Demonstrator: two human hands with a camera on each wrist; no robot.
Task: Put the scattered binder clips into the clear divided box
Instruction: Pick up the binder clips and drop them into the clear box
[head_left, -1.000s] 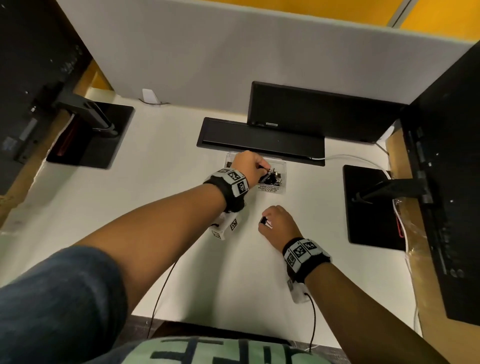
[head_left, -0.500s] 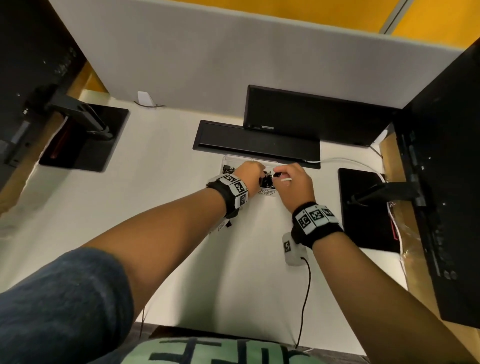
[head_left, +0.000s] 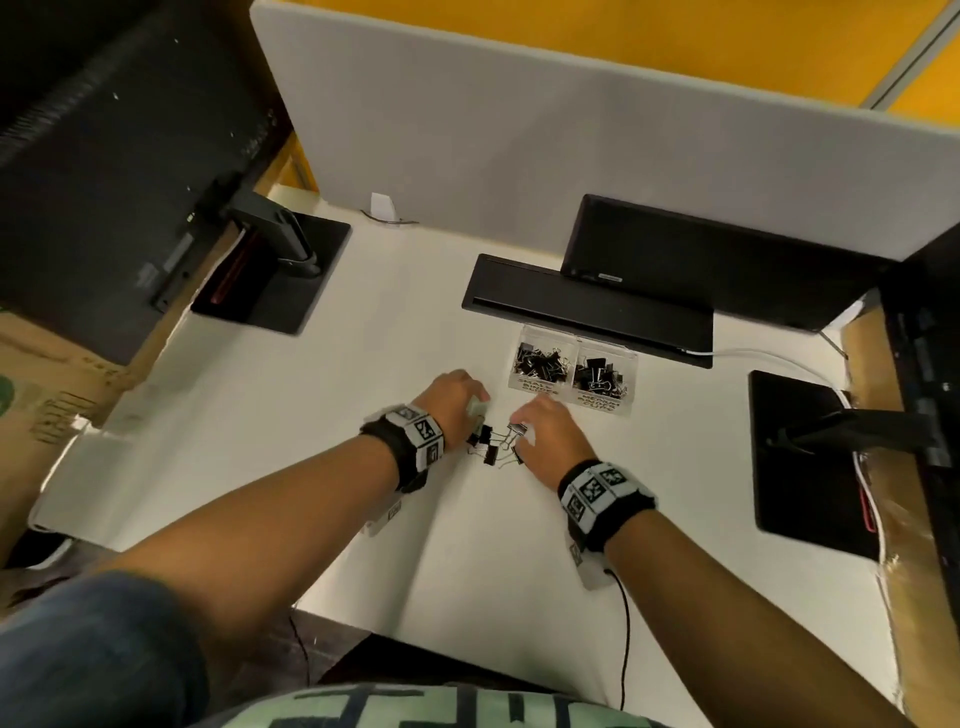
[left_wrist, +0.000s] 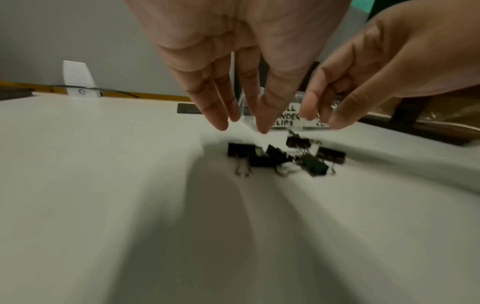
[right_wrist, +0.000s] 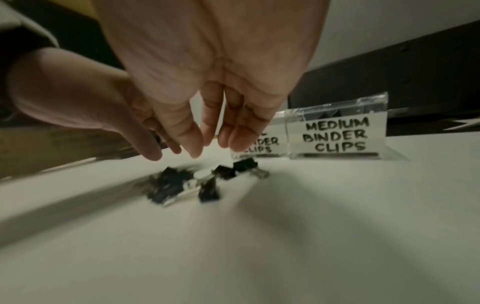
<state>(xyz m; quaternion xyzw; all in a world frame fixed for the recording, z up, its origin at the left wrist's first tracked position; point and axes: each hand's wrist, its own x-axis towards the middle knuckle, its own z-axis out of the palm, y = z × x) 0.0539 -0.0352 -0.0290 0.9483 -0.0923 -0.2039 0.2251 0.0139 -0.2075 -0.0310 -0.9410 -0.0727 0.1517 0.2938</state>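
Observation:
The clear divided box (head_left: 572, 402) stands on the white desk, both compartments heaped with black binder clips; its front labels read "small" and "medium binder clips" (right_wrist: 336, 134). Several loose black binder clips (head_left: 493, 444) lie in a tight cluster just in front of it, blurred in the wrist views (left_wrist: 283, 159) (right_wrist: 187, 183). My left hand (head_left: 475, 415) hovers at the cluster's left, fingers straight and pointing down (left_wrist: 244, 123), holding nothing. On the right side of the cluster my right hand (head_left: 519, 439) hangs with relaxed, empty fingers (right_wrist: 192, 148).
A black bar-shaped device (head_left: 587, 306) lies right behind the box, with a dark monitor behind it. Monitor stands sit at the left (head_left: 275, 270) and right (head_left: 815, 457). A grey partition (head_left: 571, 156) closes the back. A white cable (head_left: 769, 358) runs to the right.
Both hands have pulled back from the box towards me and now hang over the loose clips. The right hand no longer holds the clip it carried to the box.

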